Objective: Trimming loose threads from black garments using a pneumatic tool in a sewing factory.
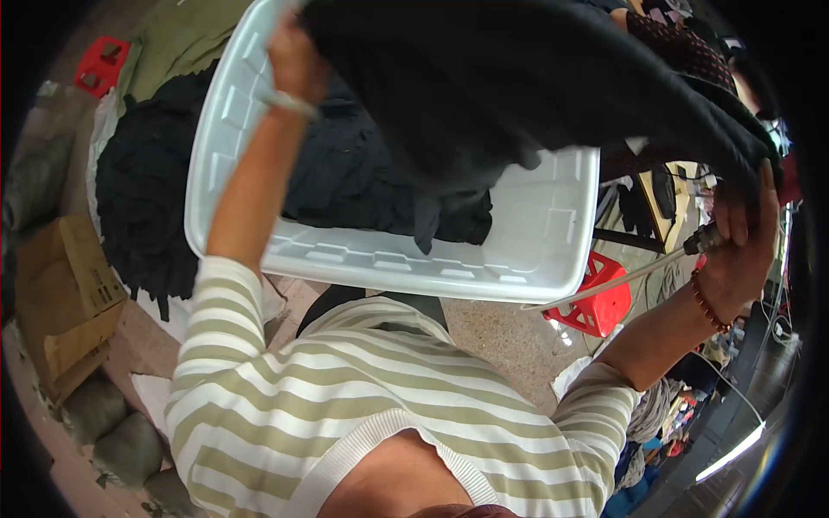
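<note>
Wide black cloth, matte and unpatterned.

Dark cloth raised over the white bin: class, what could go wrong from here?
The pale hose near the right hand could snag on the white bin, since it passes close to its corner. The raised dark cloth might slip onto the similarly dark pieces inside and be hard to tell apart.

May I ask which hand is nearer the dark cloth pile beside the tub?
Left: the left hand is above the tub, right of the pile; the right hand is past the tub's right end.
</note>
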The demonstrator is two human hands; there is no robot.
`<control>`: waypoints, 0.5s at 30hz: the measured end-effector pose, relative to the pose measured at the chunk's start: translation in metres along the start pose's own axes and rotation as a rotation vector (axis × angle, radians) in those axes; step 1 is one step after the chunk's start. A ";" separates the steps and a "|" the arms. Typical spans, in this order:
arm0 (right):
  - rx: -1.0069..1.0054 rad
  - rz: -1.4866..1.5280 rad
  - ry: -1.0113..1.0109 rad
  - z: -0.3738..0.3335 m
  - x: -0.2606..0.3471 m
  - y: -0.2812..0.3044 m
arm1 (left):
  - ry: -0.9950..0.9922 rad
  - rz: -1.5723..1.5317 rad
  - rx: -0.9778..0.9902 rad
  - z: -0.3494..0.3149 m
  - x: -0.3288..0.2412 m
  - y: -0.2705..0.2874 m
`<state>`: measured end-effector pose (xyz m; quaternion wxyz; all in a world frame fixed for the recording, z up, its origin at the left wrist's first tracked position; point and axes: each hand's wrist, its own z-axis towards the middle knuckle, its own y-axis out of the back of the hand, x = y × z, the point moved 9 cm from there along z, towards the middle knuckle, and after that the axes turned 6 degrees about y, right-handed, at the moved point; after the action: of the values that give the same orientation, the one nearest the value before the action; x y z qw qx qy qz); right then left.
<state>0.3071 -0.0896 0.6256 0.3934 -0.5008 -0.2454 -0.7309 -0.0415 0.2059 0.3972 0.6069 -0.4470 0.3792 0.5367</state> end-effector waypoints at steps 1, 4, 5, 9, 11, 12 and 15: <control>-0.101 -0.163 0.017 0.004 0.000 -0.010 | 0.007 -0.110 0.070 0.058 -0.006 0.049; -0.031 -0.331 -0.023 0.007 -0.030 -0.013 | -0.085 -0.019 0.123 0.101 -0.123 0.038; 0.020 -0.263 -0.060 0.008 -0.047 -0.012 | -0.071 -0.027 0.068 0.106 -0.135 0.036; -0.061 -0.230 -0.285 0.004 -0.124 0.004 | 0.166 -0.230 0.283 0.093 -0.103 0.016; -0.010 -0.308 -0.372 -0.004 -0.167 0.000 | -0.107 0.059 0.236 0.082 -0.068 0.027; 0.040 -0.378 -0.406 -0.010 -0.191 -0.001 | -0.321 0.366 0.154 0.071 -0.043 0.044; 0.086 -0.580 -0.510 -0.047 -0.253 -0.003 | -0.169 0.532 0.347 0.010 0.017 0.049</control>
<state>0.3276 -0.0399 0.3738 0.1176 -0.5594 -0.4971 -0.6528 -0.0885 0.2213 0.3778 0.5418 -0.1761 0.5169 0.6390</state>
